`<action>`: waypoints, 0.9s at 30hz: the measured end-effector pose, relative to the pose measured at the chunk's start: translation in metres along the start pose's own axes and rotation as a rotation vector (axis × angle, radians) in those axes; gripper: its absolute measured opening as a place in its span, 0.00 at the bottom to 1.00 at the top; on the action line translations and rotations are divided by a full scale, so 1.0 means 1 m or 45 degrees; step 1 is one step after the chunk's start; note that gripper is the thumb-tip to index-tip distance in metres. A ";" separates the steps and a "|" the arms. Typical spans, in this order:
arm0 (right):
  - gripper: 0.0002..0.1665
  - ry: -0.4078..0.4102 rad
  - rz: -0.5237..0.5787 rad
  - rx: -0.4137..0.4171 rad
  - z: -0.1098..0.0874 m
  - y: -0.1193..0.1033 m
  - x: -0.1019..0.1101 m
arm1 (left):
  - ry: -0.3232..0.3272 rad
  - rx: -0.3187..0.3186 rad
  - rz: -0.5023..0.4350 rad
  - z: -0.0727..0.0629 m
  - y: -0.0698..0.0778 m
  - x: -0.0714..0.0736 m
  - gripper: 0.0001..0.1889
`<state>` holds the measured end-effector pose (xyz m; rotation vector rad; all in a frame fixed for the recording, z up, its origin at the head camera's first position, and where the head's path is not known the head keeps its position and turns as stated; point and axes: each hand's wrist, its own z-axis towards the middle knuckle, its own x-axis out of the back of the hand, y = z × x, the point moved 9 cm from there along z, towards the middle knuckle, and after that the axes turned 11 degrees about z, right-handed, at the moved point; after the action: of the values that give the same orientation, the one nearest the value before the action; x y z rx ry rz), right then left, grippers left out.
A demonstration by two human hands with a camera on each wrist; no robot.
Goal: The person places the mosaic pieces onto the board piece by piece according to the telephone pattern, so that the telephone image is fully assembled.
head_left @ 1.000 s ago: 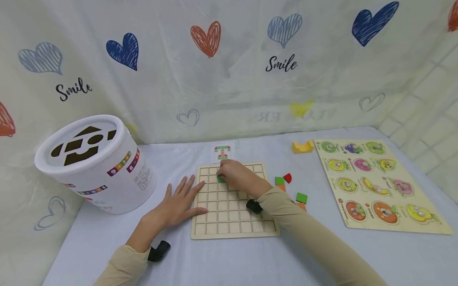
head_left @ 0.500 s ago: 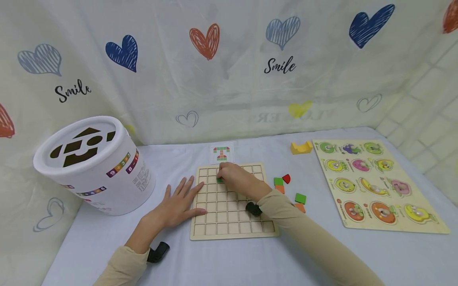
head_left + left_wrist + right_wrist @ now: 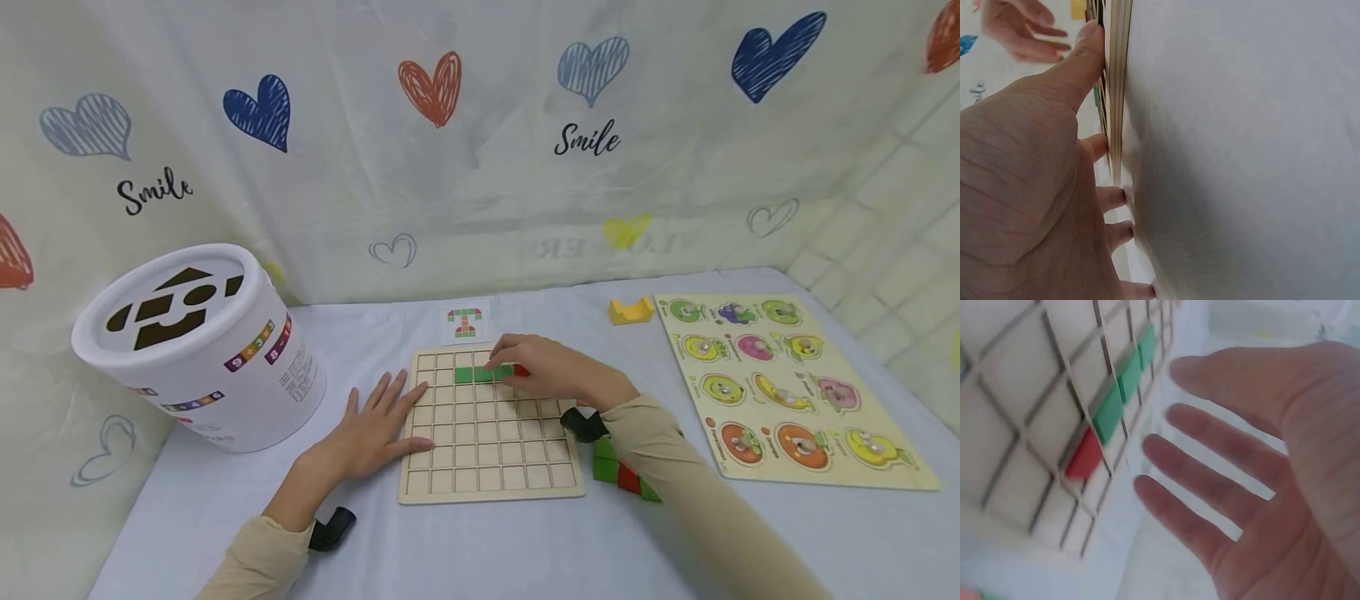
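Observation:
A wooden grid board [image 3: 467, 457] lies on the table. Three green square blocks [image 3: 483, 375] sit in a row in its cells near the far side. At the row's right end is a red piece [image 3: 1085, 454], partly covered by my right hand in the head view. My right hand [image 3: 555, 367] hovers over that row with fingers spread and nothing between them. My left hand [image 3: 363, 435] lies spread at the board's left side, thumb and index finger on its edge. Beyond the board lies a card [image 3: 465, 322] printed with a red, green and orange T shape.
Right of the board, several green blocks [image 3: 604, 461] and a red block [image 3: 628, 478] lie partly behind my right sleeve. Farther back is a yellow arched block [image 3: 632, 311]. A fruit puzzle board [image 3: 787, 392] occupies the right side; a white bucket [image 3: 202, 350] stands at left.
My right hand has let go of a green block on the grid and moved right, its fingers spreading. The green row and red piece now show. My left hand has stayed put.

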<state>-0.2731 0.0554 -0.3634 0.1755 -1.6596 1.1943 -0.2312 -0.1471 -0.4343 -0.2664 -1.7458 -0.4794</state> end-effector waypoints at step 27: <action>0.15 0.031 0.062 -0.273 -0.100 0.078 0.042 | 0.006 -0.016 -0.030 -0.003 0.003 0.003 0.47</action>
<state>-0.2752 0.1878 -0.3810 -0.0136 -1.7656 1.0415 -0.2280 -0.1457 -0.4304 -0.2541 -1.7432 -0.5079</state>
